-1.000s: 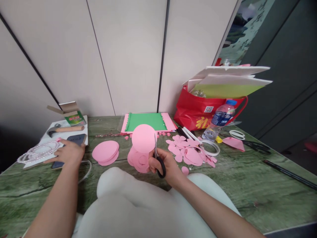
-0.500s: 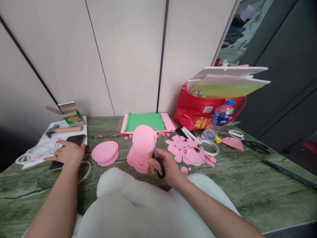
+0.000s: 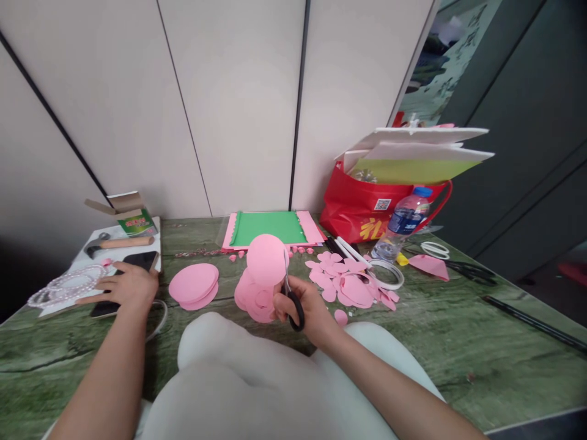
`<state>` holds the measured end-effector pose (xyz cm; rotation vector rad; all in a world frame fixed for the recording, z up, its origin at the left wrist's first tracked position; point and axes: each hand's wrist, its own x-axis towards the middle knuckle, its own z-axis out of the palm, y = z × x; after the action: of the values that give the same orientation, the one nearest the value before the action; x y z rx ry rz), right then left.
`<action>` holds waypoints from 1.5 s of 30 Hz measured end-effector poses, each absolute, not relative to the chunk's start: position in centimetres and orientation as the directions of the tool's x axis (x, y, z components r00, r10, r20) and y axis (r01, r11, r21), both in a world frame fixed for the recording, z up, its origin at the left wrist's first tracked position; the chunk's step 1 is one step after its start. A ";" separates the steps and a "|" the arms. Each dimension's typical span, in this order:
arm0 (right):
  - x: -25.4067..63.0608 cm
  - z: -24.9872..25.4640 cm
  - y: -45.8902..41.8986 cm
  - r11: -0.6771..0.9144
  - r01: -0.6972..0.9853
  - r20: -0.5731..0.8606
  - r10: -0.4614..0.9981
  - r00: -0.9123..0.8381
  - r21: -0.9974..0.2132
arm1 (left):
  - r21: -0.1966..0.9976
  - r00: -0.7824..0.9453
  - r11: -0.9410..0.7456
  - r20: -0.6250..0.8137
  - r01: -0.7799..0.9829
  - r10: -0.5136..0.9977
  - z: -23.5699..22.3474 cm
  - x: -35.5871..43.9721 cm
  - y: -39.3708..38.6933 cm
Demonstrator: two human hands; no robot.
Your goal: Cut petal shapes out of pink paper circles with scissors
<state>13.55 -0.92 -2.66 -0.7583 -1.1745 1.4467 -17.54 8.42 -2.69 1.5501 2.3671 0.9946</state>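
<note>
Paper circle (image 3: 266, 260): stayed raised over the bench (image 3: 458, 360).
Right hand (image 3: 310, 304): fingers gripped scissors (image 3: 300, 310) and the circle's edge.
Left hand (image 3: 132, 286): fingers lay spread over the phone (image 3: 143, 261).
Phone: screen, bluish a second earlier, had turned black.

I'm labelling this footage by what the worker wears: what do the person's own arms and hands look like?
The left hand and right hand are bare, with no gloves, and no watch or bracelet shows at either wrist. No sleeves show on the left forearm or right forearm. Plain, pale clothing shows between them.
</note>
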 end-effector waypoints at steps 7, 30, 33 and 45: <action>13.5 -2.5 -0.8 0.074 -0.330 0.149 0.966 -0.210 -0.941 | 0.732 -0.413 0.030 0.349 0.681 0.841 0.0 -12.5 7.6; 13.7 -3.0 -0.3 0.164 -0.280 0.226 0.952 -0.205 -0.946 | 0.886 0.268 0.243 -0.142 -0.395 0.953 1.5 -0.9 1.1; 13.6 -3.0 -0.3 0.174 -0.265 0.233 0.950 -0.207 -0.948 | 0.888 0.247 0.195 -0.096 -0.416 0.964 1.3 -0.6 0.9; 13.5 -2.8 -0.5 0.157 -0.241 0.221 0.939 -0.263 -0.958 | 0.998 0.017 -0.041 0.042 -0.050 0.999 -0.1 0.2 0.4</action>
<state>13.45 -0.49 -2.85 -0.7532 -1.3333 1.3622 0.23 0.44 -0.08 1.2111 1.1392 1.2495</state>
